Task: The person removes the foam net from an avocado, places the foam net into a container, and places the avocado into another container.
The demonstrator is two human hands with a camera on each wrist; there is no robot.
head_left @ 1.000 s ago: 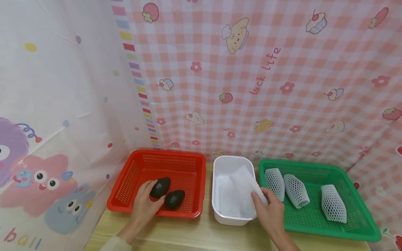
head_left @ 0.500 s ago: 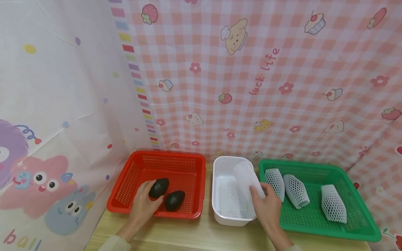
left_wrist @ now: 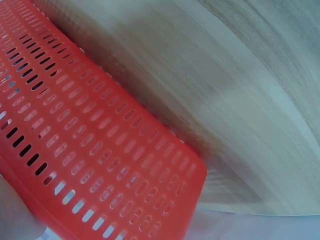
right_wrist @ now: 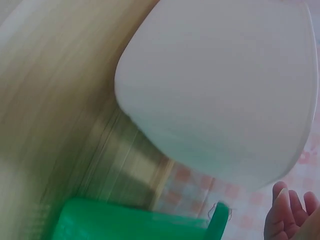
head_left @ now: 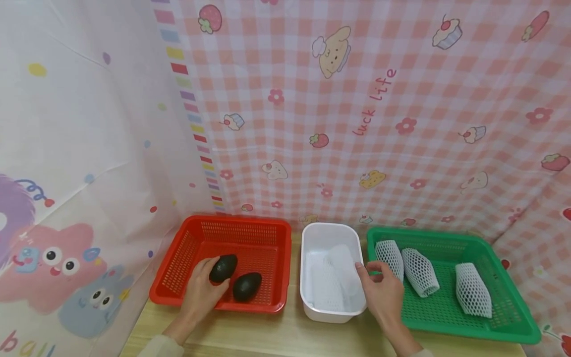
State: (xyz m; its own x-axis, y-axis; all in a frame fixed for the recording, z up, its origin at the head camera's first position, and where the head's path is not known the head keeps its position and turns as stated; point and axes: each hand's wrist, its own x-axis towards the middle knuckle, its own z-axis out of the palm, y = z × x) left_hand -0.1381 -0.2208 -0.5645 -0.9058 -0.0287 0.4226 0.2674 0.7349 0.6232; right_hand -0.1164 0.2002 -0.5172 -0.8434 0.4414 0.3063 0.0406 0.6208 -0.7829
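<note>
1. Red basket is sitting on the surface at far left; its raised walls are probably keeping round fruit from rolling off.
2. Left hand is reaching over the near rim and gripping the held avocado, fingers along one side, thumb on the other; likely spanning it this way because the skin is smooth and rounded.
3. Second avocado is lying just right of it, inside the same basket, no hand touching it.
4. White bin is standing between the baskets, seemingly within easy reach of both hands; white mesh is lying inside, number of pieces hard to tell.
5. Right hand is hovering at the bin's right rim, fingers loosely bent, narrow gap to thumb, holding nothing visible; rim contact unclear.
6. Green basket is sitting far right, holding three bulging mesh sleeves; netting is probably cushioning contents, can't identify them.
</note>
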